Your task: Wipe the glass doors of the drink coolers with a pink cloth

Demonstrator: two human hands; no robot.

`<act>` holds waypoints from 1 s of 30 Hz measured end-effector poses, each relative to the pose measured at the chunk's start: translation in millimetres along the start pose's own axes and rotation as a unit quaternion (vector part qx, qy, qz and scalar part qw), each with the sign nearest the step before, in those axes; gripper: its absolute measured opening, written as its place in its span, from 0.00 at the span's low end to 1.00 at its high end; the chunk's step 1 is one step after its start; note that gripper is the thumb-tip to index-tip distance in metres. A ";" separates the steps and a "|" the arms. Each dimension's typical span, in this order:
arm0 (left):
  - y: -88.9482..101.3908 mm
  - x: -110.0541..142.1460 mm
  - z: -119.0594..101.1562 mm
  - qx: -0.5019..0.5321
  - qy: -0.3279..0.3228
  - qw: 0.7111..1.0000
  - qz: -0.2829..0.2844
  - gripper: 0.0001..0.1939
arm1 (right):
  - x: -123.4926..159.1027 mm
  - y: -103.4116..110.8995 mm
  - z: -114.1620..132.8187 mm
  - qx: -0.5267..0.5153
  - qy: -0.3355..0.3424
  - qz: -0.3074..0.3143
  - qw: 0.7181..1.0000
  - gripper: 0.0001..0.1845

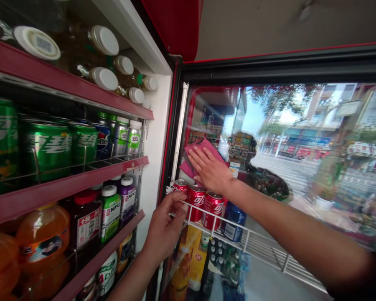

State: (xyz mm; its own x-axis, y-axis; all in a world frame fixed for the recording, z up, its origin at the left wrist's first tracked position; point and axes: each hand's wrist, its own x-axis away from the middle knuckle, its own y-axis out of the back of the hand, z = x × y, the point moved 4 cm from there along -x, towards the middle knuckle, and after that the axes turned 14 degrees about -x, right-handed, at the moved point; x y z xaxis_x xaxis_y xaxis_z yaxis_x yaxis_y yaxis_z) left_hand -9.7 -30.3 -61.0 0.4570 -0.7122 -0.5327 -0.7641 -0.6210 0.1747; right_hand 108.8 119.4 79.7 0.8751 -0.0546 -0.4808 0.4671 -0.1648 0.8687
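Note:
My right hand [211, 168] presses a folded pink cloth [218, 154] to the inside of a glass door [213, 108]. Its fingers lie stretched over the cloth, holding it on the pane. Lower and to the left, my left hand [167, 223] is closed at the end of the white wire door rack [247, 240], fingers and thumb about its top rail. The leftmost red can [181, 186] stands right by those fingertips. Beside it in the rack are two more red cans [213, 207] and a blue can [234, 220].
Left of me, fridge shelves hold green cans [48, 142], small juice bottles [109, 211], orange drink bottles [43, 236] and white-capped bottles [105, 39]. Dark red shelf edges [81, 190] jut toward me. A black door frame [269, 69] surrounds the glass; a street shows through it.

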 end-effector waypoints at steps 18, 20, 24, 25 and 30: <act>30.9 -51.4 -29.5 -0.204 -0.250 0.938 -0.130 0.37 | -56.6 88.1 20.4 0.231 -0.110 -0.079 0.964 0.46; 32.9 -62.6 -32.1 -0.229 -0.276 0.922 -0.144 0.38 | -59.5 98.3 25.3 0.257 -0.146 -0.136 0.946 0.45; 34.3 -75.3 -29.3 -0.266 -0.318 0.897 -0.152 0.38 | -40.8 47.4 35.7 0.160 -0.069 -0.029 0.984 0.42; 33.3 -76.2 -27.3 -0.274 -0.326 0.892 -0.153 0.38 | -32.4 29.2 37.5 0.127 -0.033 0.014 0.991 0.40; 21.1 -78.0 -22.7 -0.310 -0.346 0.870 -0.166 0.40 | -19.3 4.1 30.5 0.112 0.055 0.075 0.989 0.38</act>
State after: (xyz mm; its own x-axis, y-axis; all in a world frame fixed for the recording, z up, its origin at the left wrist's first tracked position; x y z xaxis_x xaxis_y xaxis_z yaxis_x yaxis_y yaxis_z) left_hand -51.2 4.8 3.1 0.0586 -0.2263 -0.9723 -0.1512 -0.9647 0.2154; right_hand 89.9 89.8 88.9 0.9470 0.0101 -0.3211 0.3009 -0.3779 0.8756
